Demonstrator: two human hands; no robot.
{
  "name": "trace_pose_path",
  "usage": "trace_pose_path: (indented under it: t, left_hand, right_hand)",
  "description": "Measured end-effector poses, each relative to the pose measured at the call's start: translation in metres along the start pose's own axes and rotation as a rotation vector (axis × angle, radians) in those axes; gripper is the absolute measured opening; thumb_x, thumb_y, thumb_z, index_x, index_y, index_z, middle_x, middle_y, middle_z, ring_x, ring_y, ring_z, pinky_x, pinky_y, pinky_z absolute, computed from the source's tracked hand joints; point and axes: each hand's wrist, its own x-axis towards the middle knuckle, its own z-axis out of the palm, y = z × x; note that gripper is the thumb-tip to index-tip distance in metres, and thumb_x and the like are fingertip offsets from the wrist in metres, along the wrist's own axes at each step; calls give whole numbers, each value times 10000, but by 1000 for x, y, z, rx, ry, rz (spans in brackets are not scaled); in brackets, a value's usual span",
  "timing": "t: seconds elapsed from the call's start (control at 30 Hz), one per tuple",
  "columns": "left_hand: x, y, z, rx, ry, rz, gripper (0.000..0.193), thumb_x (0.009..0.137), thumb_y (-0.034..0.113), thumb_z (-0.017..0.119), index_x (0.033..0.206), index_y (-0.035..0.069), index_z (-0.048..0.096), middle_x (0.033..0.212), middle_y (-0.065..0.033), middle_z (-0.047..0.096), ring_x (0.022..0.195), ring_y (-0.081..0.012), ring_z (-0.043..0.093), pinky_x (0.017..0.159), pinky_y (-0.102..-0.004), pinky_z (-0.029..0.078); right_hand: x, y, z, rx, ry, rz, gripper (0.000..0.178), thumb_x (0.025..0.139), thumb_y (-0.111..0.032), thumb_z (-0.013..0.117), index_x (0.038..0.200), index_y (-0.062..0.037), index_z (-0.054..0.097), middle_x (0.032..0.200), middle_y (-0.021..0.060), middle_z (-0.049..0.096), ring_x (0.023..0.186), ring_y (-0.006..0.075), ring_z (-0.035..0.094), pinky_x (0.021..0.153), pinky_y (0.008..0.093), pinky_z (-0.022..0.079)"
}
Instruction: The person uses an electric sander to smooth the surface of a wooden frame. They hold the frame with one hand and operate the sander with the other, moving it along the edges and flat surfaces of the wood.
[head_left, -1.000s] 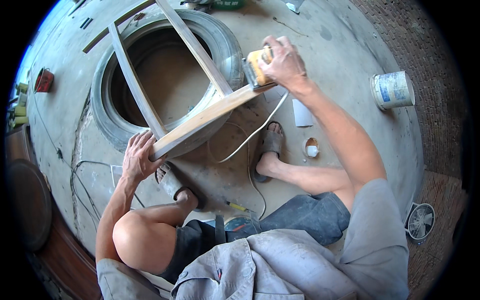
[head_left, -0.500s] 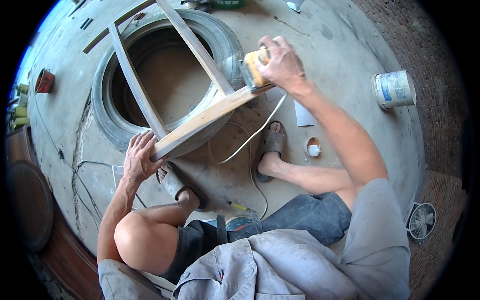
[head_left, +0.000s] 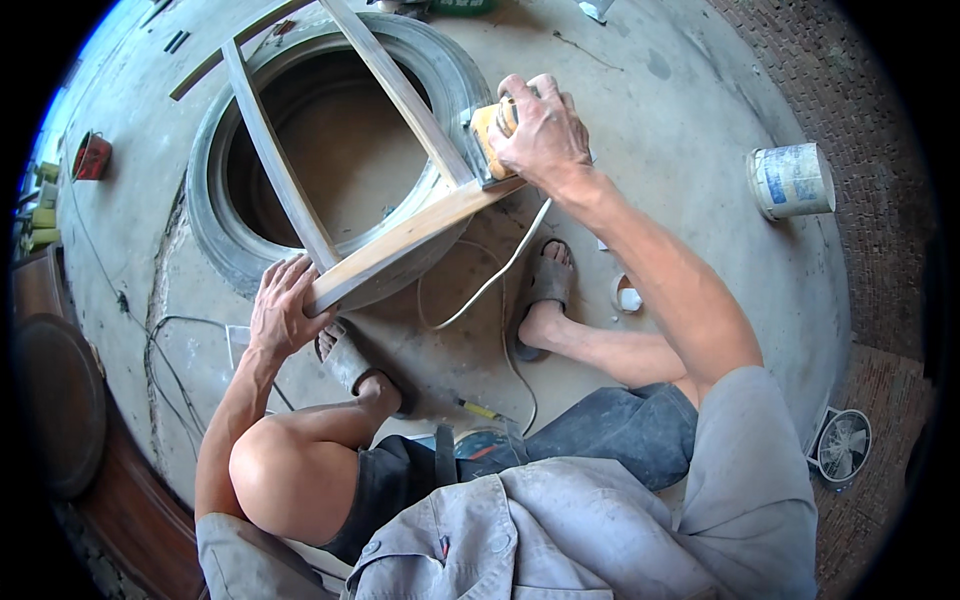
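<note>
A wooden frame (head_left: pixel 405 238) of joined slats rests across a large tyre (head_left: pixel 205 185) lying on its side. My left hand (head_left: pixel 285 312) is closed round the near left end of the front rail, thumb beneath and fingers over the top. At the rail's right end, my right hand (head_left: pixel 548 140) grips a yellow electric sander (head_left: pixel 492 140). The sander's flat base sits against the upper side of the rail, close to the joint with a slat. From below the sander a pale power cord (head_left: pixel 497 275) runs down to the floor between my feet.
A white bucket (head_left: pixel 792 180) lies at the right, near a brick strip. A small cup (head_left: pixel 627 296) is beside my right foot. Dark cables (head_left: pixel 150 345) trail over the floor at left. A red bucket (head_left: pixel 91 158) and a round dark wooden piece (head_left: pixel 58 405) are farther left. A small fan (head_left: pixel 845 445) sits lower right.
My right hand and the sander have shifted left along the rail, nearer the slat joint. My left hand keeps its grip, and the frame has barely moved.
</note>
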Motion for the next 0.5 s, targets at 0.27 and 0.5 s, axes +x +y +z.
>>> trace_pose_path:
  t: [0.27,0.5]
  left_hand:
    - [-2,-4,0,7,-81,-25,681,736,283,857,1328,21,648,1448,-180,600,1386,-370,517,1213,-514,361]
    - [0,-3,-1,2,-62,-11,685,724,278,862,1321,19,648,1439,-183,601,1381,-375,518,1208,-512,365]
  right_hand:
    - [-11,-26,6,35,-26,-23,511,886,-276,772,1321,-97,572,1280,251,522,1147,457,594,859,545,618]
    - [3,4,0,-15,-18,25,502,883,-283,758,1312,-96,577,1285,265,525,1158,465,595,866,553,618]
